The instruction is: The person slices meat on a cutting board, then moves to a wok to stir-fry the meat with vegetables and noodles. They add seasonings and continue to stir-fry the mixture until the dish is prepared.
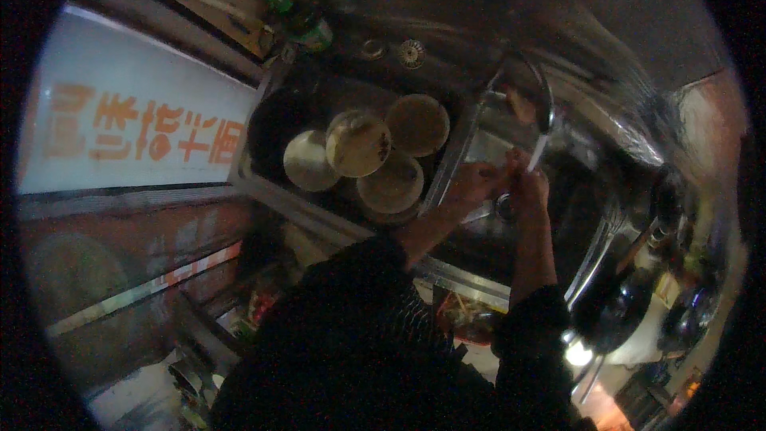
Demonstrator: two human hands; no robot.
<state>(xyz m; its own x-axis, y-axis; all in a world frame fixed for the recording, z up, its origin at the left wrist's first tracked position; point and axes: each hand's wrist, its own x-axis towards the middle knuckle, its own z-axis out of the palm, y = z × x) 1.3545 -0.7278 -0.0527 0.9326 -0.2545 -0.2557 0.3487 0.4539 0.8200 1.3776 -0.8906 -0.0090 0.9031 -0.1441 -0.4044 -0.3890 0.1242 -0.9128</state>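
Note:
Both my hands meet under the spout of a curved metal faucet [547, 96] with a pale tip, over the right basin [556, 221] of a metal double sink. My left hand [482, 179] comes in from the left, its fingertips close against my right hand [531, 187]. The right hand is just below the faucet tip. Dim light and blur hide whether anything is between the fingers. Several round bowls [359, 143] lie in the dark left basin [299, 87], partly overlapping; one has dark residue at its edge. A metal drain [504, 205] shows near the hands.
Behind the left basin stand a green bottle [314, 35], a sink strainer [412, 54] and a small ring [373, 49]. A lit panel bearing writing [149, 108] is at left. To the right are a dark wok-like pan [622, 308] and a bright lamp [578, 353].

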